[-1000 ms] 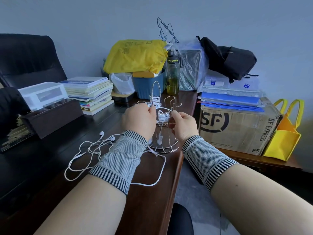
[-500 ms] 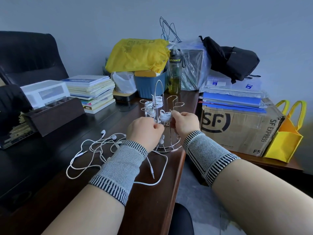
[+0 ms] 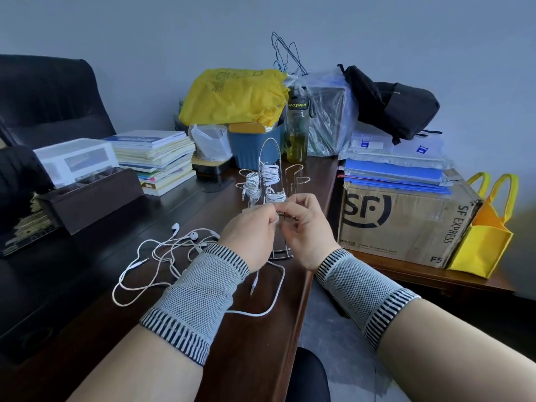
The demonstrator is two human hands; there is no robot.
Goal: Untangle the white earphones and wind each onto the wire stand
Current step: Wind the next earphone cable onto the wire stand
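A: So, step? We're mid-wind: left hand (image 3: 251, 231) and right hand (image 3: 305, 227) fingers pinch the white cord at the wire stand (image 3: 270, 181).
B: Next, we loop it round an arm, then untangle the earphones (image 3: 174, 250) on the tabletop (image 3: 255, 355).

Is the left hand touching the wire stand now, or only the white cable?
Cannot tell. In the head view the left hand pinches a white cable right before the wire stand, hiding any contact or gap.
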